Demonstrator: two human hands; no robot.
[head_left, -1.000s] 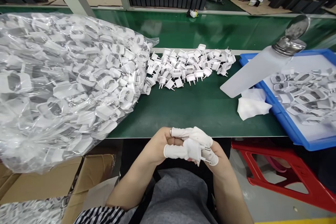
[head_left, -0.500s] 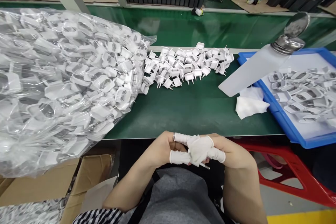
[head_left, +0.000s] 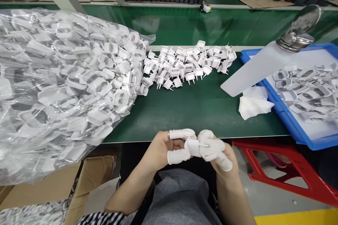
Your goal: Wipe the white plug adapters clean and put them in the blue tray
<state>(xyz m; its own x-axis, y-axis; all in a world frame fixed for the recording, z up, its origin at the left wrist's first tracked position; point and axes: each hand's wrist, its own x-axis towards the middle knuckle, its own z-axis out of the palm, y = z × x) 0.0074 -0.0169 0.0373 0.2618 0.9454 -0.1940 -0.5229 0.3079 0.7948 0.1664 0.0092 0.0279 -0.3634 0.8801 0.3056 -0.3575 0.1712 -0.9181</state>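
Note:
My left hand (head_left: 165, 147) and my right hand (head_left: 219, 153) meet just below the near edge of the green table (head_left: 190, 112), over my lap. Both wear white finger cots. Together they pinch a small white plug part (head_left: 194, 146) with metal pins pointing right. A white cloth seems wrapped under my right fingers around the part. A heap of the same white plug parts (head_left: 185, 65) lies on the table farther back.
A big clear plastic bag (head_left: 58, 84) full of white plug parts fills the left. A blue tray (head_left: 290, 123) with parts sits right, beside a frosted dispenser bottle (head_left: 266, 65) and a white wipe (head_left: 255, 103). A red stool (head_left: 277, 172) stands below; cardboard boxes (head_left: 52, 186) at lower left.
My hands turned the plug part: its pins now point right and sit higher between the fingers. My right hand rotated, fingers curling under the part. The view shifted slightly.

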